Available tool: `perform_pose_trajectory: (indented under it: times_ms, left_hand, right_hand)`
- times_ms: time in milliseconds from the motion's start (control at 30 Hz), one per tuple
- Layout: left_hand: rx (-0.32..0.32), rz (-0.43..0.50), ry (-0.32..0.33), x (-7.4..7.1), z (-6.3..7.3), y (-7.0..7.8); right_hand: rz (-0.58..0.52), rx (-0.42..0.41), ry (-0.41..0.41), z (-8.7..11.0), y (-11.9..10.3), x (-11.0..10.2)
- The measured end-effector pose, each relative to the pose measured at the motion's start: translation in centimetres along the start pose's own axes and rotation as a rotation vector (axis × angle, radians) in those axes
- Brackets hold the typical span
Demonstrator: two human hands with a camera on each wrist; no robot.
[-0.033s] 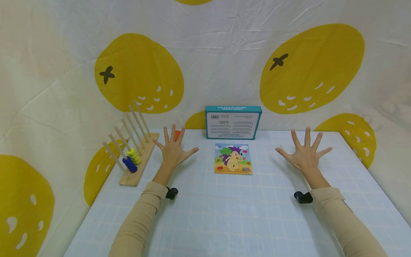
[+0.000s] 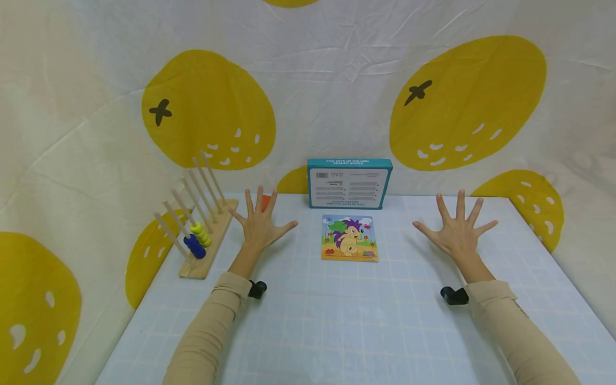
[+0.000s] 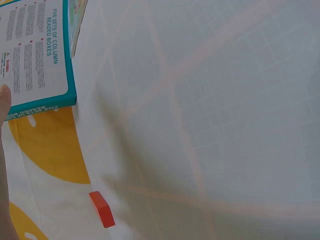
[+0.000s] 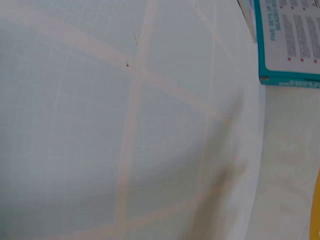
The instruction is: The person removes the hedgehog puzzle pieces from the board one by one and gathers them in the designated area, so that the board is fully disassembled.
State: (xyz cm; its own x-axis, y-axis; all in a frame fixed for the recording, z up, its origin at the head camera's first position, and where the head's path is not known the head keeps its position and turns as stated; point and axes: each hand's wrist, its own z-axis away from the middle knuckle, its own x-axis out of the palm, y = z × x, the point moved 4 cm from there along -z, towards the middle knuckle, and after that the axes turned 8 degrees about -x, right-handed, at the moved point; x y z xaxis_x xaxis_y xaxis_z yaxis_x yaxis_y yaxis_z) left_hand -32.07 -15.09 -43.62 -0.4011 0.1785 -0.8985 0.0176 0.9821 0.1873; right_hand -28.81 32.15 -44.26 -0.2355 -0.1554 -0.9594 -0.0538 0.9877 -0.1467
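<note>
My left hand (image 2: 259, 229) is spread wide above the table, fingers straight, holding nothing. Partly hidden behind its fingers is a small red block (image 2: 266, 202), seen whole in the left wrist view (image 3: 102, 209). To the left of that hand stands a wooden peg rack (image 2: 218, 227) with blue beads (image 2: 194, 246) and yellow beads (image 2: 200, 234) on its pegs. Also spread and holding nothing, my right hand (image 2: 457, 233) hovers over the right side. Between the hands lies a square hedgehog picture puzzle (image 2: 349, 238), flat on the table. The right wrist view shows only shadows of fingers.
Behind the puzzle a teal and white box (image 2: 349, 184) stands on edge near the table's back edge. A pale blue checked cloth covers the table (image 2: 356, 326). A white curtain (image 2: 332, 96) with large yellow shapes hangs behind and at the sides.
</note>
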Motion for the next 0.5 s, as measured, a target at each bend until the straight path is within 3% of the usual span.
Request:
perform_pose_trajectory:
  times_ms: [300,500]
  left_hand:
    - [-0.010,-0.005,0.000,0.1,0.3,-0.1]
    - [-0.017,-0.001,-0.023,0.3,0.3,-0.1]
  right_hand:
    - [-0.008,-0.003,-0.024,0.0,-0.3,0.4]
    - [-0.050,-0.050,0.020,-0.1,-1.1,0.5]
